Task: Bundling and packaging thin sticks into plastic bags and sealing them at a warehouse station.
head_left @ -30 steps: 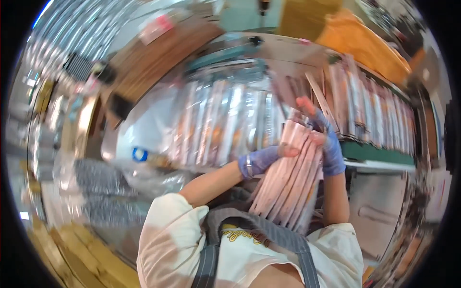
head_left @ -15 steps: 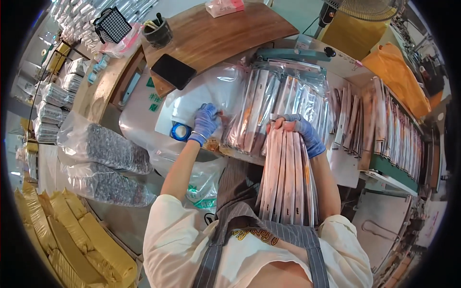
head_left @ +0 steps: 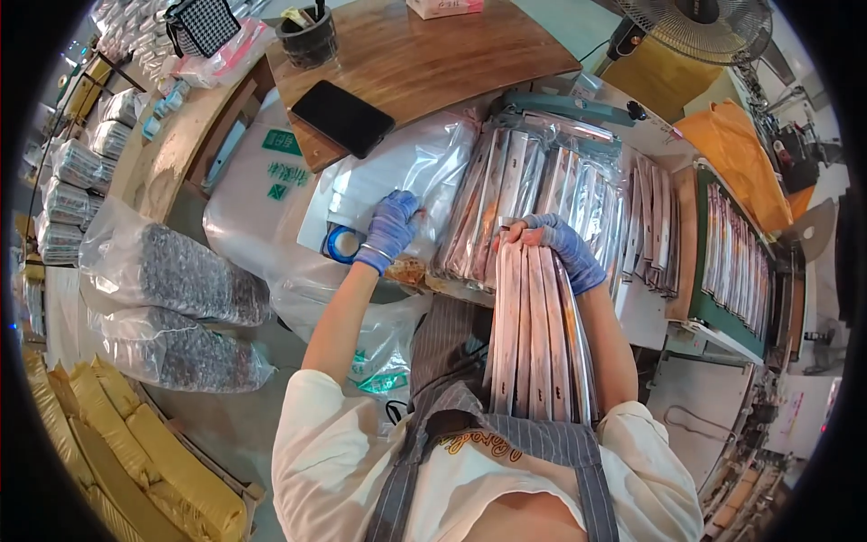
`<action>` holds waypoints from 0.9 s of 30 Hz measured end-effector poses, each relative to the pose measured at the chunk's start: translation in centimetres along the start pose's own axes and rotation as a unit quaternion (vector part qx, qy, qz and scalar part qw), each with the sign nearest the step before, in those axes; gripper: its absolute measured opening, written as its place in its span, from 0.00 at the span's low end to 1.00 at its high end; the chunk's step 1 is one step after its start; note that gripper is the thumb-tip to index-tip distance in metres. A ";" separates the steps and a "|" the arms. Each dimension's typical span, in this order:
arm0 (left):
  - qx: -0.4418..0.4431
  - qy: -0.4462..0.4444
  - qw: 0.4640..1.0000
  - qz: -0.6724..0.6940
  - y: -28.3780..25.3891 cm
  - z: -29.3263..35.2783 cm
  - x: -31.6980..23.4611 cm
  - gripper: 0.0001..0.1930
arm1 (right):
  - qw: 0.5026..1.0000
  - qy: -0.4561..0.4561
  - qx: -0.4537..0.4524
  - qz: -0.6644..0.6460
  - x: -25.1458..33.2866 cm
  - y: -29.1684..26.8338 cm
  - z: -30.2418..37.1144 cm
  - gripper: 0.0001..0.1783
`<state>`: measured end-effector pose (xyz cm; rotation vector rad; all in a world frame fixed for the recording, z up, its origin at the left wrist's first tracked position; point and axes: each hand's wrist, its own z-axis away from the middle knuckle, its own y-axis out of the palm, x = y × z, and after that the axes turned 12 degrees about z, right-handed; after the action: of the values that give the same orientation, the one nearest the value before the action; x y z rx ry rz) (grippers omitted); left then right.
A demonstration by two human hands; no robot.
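My right hand [head_left: 569, 256], in a blue glove with bare fingertips, grips the upper end of a bundle of long, flat pinkish packets [head_left: 533, 334]. The bundle hangs down against my apron. In a matching glove, my left hand [head_left: 390, 232] rests at the near edge of a stack of clear plastic bags [head_left: 424, 149], its fingers curled on the film. Beside its wrist lies a roll of blue tape [head_left: 342, 243]. Between and beyond my hands, clear-bagged bundles of similar packets [head_left: 492, 194] lie side by side.
A dark phone [head_left: 343, 118] sits on the wooden board [head_left: 452, 54], near a dark pot [head_left: 307, 41]. Loose packets [head_left: 652, 226] and a green-sided tray [head_left: 700, 208] are at right. Filled plastic bags [head_left: 194, 271] and yellow packages [head_left: 135, 443] lie at left; a fan [head_left: 695, 27] stands far right.
The view has shifted slightly, so the surroundings sit differently in it. My right hand still grips the packet bundle, and my left hand stays at the plastic bags.
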<state>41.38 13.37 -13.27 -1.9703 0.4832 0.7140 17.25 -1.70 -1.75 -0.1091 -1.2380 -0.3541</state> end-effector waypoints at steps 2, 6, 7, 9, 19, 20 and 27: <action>-0.077 -0.050 0.994 -0.057 0.3 0.3 1.3 0.04 | 1.000 -0.005 0.001 0.004 0.0 0.4 -0.3 0.15; -0.074 -0.027 0.994 0.073 0.6 -0.9 -1.4 0.09 | 1.000 -0.008 -0.026 0.004 -0.5 -0.1 0.0 0.16; -0.010 -0.009 0.999 -0.050 0.3 -0.6 -2.8 0.10 | 1.000 -0.004 -0.026 0.010 -0.1 0.1 0.3 0.16; 0.005 -0.059 0.997 -0.048 0.2 -0.4 -1.7 0.11 | 1.000 -0.008 -0.013 0.005 -0.3 0.6 0.0 0.15; -0.050 0.032 0.988 -0.145 0.3 -1.0 -0.6 0.05 | 0.999 -0.031 0.008 0.008 -0.7 0.4 -0.5 0.15; -0.049 0.037 0.988 -0.145 0.4 -1.3 -0.5 0.05 | 0.999 -0.041 0.007 0.007 -1.0 0.2 -0.7 0.15; -0.153 -0.148 0.884 0.415 1.7 -2.8 -10.1 0.09 | 0.995 0.005 -0.030 0.094 -1.5 2.0 -2.4 0.18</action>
<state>33.60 10.56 -6.67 -1.8402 1.0989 1.6876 19.65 -0.15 -3.78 -0.2731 -1.1973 -0.2270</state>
